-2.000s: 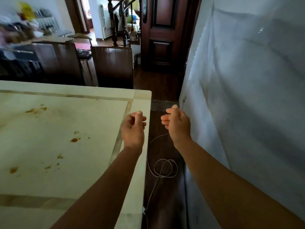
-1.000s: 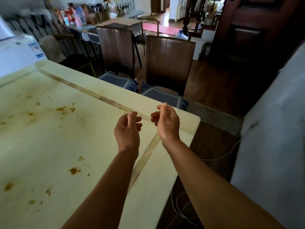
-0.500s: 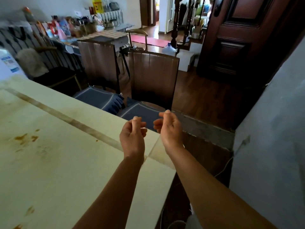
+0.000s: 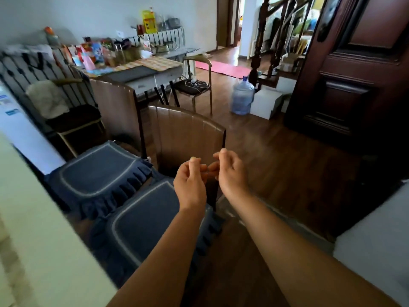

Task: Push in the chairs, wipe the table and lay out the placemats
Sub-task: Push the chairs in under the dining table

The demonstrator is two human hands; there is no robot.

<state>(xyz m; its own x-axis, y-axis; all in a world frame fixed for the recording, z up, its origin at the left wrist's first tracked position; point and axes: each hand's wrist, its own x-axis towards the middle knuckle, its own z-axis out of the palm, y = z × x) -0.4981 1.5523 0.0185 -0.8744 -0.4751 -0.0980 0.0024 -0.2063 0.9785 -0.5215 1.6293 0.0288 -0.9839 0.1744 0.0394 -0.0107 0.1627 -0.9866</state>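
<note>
Two brown-backed chairs with blue seat cushions stand pulled out from the pale table point(image 4: 37, 251). The nearer chair point(image 4: 188, 134) is straight ahead, the farther chair point(image 4: 115, 107) to its left. My left hand point(image 4: 191, 182) and my right hand point(image 4: 230, 173) hover side by side in the air just in front of the nearer chair's backrest, over the right rear of its cushion point(image 4: 146, 218). Both hands have loosely curled fingers and hold nothing. Neither touches the chair. No cloth or placemat is in sight.
A cluttered side table point(image 4: 141, 69) and a metal-framed chair point(image 4: 197, 85) stand behind the chairs. A water jug point(image 4: 242, 98) sits on the wooden floor near a dark door point(image 4: 354, 74). A white covered surface point(image 4: 376, 247) is at the right.
My view has swung away from the stained tabletop toward the two chairs. Both hands, held together in the same curled pose, now sit over the nearer chair instead of the table corner.
</note>
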